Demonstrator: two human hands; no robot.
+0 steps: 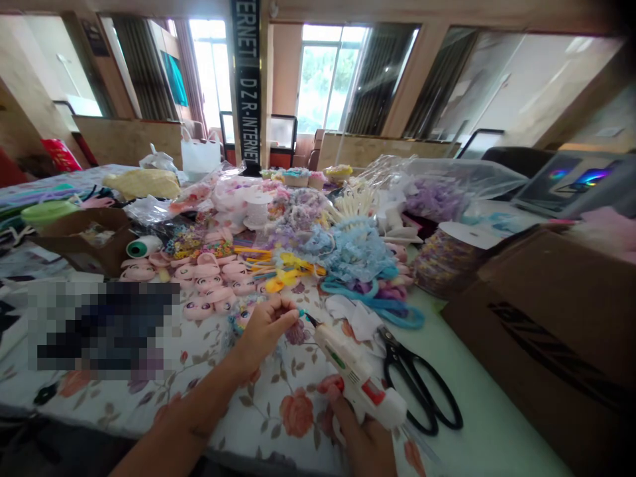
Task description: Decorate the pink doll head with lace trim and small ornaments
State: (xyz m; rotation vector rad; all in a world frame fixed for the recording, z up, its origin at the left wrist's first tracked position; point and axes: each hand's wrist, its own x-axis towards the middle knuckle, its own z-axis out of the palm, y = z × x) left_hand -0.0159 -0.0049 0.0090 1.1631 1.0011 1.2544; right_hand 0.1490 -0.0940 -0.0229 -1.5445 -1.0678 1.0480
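Note:
My left hand (265, 326) is closed, with thumb and index finger pinching a small teal piece (301, 313) at the front middle of the table. The dark nozzle of a white glue gun (350, 364) points at that piece from the right, close to it. My right hand (355, 424) is wrapped round the glue gun's handle, a finger at its red trigger. Beside and partly behind my left hand lies a doll face with fluffy blue trim (242, 318). Black-handled scissors (415, 381) lie just right of the glue gun.
Pink doll heads (209, 285), yellow bows (285, 270) and blue fluffy trim (358, 248) are heaped beyond my hands. A large cardboard box (556, 338) stands at the right, near a spool of multicoloured yarn (447, 262). An open small box (87, 242) is at the left.

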